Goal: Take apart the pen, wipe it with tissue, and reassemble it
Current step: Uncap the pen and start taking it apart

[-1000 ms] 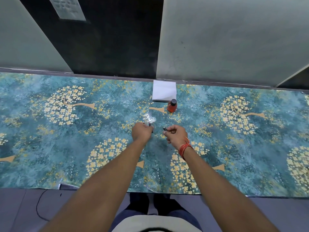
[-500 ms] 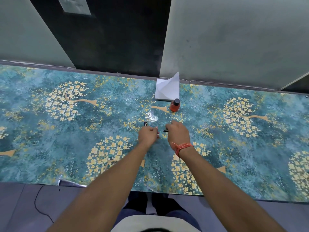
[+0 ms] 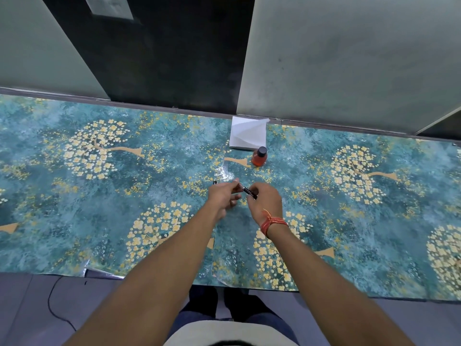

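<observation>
Both hands meet over the middle of the table and hold a small dark pen point(image 3: 248, 191) between them. My left hand point(image 3: 224, 196) pinches the pen's pale left end with thumb and forefinger. My right hand point(image 3: 265, 202), with a red thread on its wrist, grips the dark right end. A small dark pen part point(image 3: 214, 182) lies on the table just left of my left hand. A white stack of tissue point(image 3: 247, 136) sits at the table's far edge, beyond the hands.
A small orange bottle with a black cap point(image 3: 259, 157) stands just in front of the tissue. The table point(image 3: 87, 208) has a teal floral cover and ends at a grey wall. A black cable point(image 3: 53, 303) lies on the floor at lower left.
The hands were apart, each with a piece; now they have come together on the pen above the table. A small dark part stays on the table left of my left hand.
</observation>
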